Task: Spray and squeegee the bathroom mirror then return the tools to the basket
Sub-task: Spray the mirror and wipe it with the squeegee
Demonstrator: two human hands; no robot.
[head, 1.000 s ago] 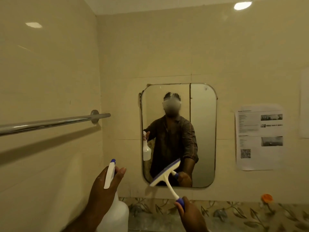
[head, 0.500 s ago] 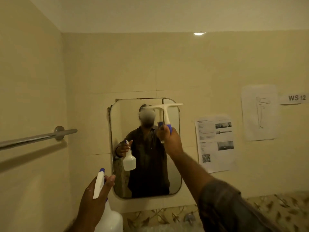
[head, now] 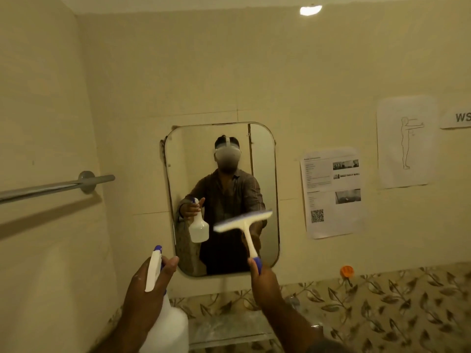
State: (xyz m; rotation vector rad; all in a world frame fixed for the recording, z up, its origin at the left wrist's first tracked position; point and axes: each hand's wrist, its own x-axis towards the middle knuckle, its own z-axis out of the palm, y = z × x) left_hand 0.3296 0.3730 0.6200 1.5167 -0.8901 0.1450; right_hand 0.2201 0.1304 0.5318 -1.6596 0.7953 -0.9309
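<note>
A rounded rectangular mirror (head: 265, 159) hangs on the beige tiled wall ahead. My left hand (head: 145, 291) grips a white spray bottle (head: 165, 327) with a blue-tipped trigger head, low and left of the mirror. My right hand (head: 262, 278) holds the blue grip of a white squeegee (head: 243, 221), whose blade lies tilted across the lower right of the mirror; I cannot tell if it touches the glass. The mirror reflects a person with the bottle. No basket is in view.
A chrome towel bar (head: 56, 187) juts from the left wall. Printed sheets (head: 331, 192) and a figure drawing (head: 406, 141) are taped right of the mirror. A leaf-patterned tile band (head: 382, 301) runs below, with an orange cap (head: 346, 271) near it.
My right hand has brought the squeegee down from the mirror's top edge to its lower right part. The left hand with the bottle has stayed low at the left.
</note>
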